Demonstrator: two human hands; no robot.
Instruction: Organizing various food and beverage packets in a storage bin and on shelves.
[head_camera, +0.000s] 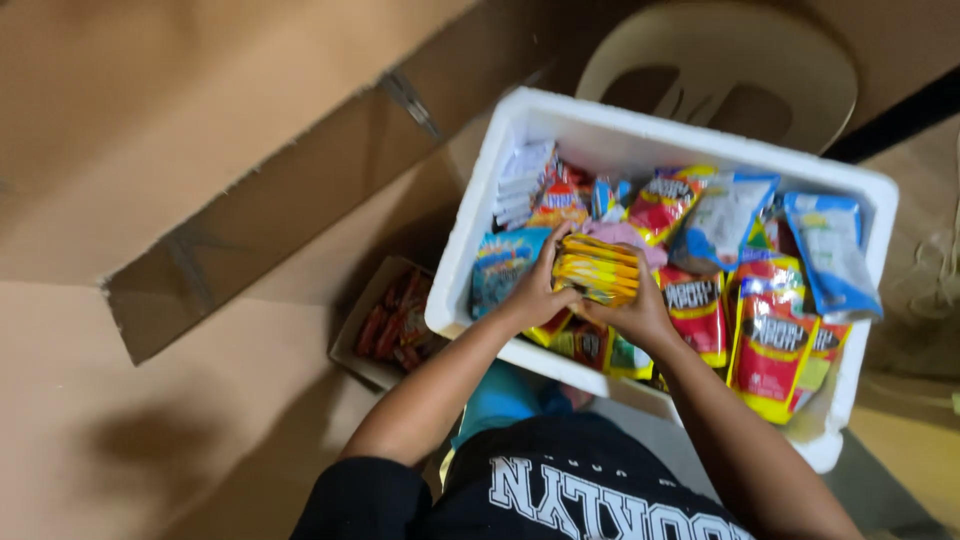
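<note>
The white rectangular foam box (480, 215) carries packed snack pouches: red-and-yellow sachets (770, 345), blue-and-white bags (830, 250) and a light-blue packet (500, 265). The brown floor (150, 400) bears a small open cardboard carton (375, 340) of red sticks beside the box.

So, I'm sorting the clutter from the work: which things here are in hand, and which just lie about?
In hand:
left hand
right hand
stack of flat yellow packets
white foam box

Lying about:
red-and-yellow snack bags
blue-and-white pouches
small cardboard box of red sticks
beige plastic chair
</note>
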